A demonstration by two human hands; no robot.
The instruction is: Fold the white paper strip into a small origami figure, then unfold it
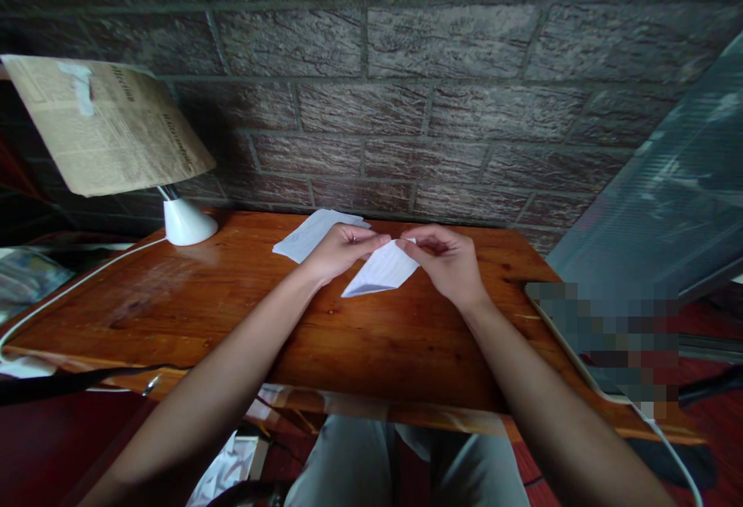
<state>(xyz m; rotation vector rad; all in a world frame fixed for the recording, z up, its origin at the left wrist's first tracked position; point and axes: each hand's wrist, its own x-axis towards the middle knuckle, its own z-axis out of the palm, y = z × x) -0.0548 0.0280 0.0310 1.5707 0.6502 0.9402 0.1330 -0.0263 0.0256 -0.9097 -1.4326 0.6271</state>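
A folded sheet of white paper [383, 268] is held up between both hands, above the middle of the wooden desk. My left hand [345, 250] pinches its upper left edge between thumb and fingers. At the upper right corner, my right hand [444, 255] grips the same sheet, thumb in front. The paper's lower edge shows a shaded fold and a pointed left corner. Behind my left hand lies a small stack of white papers [313, 232] with faint writing on the top sheet.
A lamp [190, 222] with a newsprint-patterned shade stands at the desk's [145, 298] back left, its white cord running along the left edge. A tablet-like device [572, 337], partly blurred out, lies at the right edge with a cable. A brick-patterned wall [395, 112] rises behind.
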